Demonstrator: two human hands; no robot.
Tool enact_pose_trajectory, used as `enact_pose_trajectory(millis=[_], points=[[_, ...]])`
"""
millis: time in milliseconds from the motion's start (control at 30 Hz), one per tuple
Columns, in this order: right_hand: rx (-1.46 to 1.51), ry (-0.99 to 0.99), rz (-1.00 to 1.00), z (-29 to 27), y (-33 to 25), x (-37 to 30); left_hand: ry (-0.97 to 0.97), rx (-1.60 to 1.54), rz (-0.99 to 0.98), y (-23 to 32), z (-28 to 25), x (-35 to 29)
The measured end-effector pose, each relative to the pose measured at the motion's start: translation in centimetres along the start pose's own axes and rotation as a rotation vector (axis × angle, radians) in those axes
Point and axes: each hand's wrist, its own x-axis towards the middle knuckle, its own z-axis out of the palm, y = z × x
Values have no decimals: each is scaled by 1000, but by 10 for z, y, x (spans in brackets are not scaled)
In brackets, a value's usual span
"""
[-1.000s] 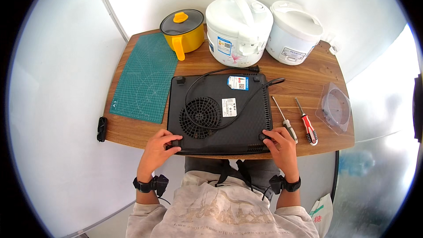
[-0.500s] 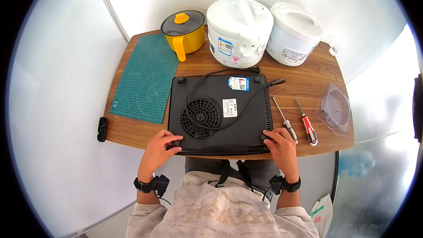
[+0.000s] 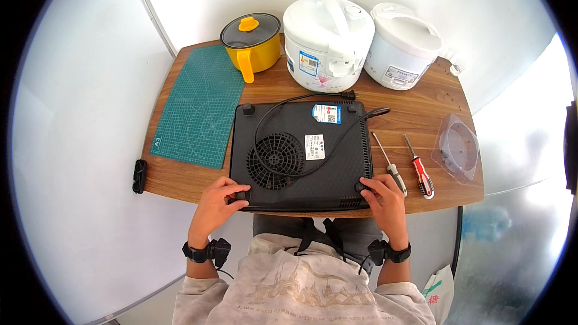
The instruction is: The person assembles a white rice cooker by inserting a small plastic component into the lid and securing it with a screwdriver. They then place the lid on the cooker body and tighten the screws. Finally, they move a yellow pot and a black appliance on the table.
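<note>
While nothing has shifted over the last second, the left hand (image 3: 218, 204) and right hand (image 3: 385, 200) still grasp the upturned induction cooker's (image 3: 301, 155) near corners on the worktop (image 3: 421, 108).

Wooden table (image 3: 283, 87) with green mat (image 3: 198, 105), upturned black cooktop (image 3: 301, 153), yellow pot (image 3: 251, 39), 2 rice cookers (image 3: 328, 33), 2 screwdrivers (image 3: 418, 165).
</note>
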Motion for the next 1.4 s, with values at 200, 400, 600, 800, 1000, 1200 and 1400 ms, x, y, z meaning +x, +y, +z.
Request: enact_pose_trajectory(millis=[200,400,600,800,1000,1200,1400], points=[[2,-3,-1,-1,-1,0,2,4,7,0,0,0],[9,-4,3,-1,-2,0,-4,6,2,1,-1,1],[6,-11,16,-1,-3,0,-9,15,6,0,-2,1],[14,-3,9,-1,-1,-1,-19,-18,-1,3,-3,1],[13,-14,35,-1,-4,-1,-36,-71,49,-3,-5,2],[-48,9,-15,-4,1,-2,-8,-107,31,-14,-3,5],[-211,237,63,-46,26,-10,4,-136,24,-9,-3,2]])
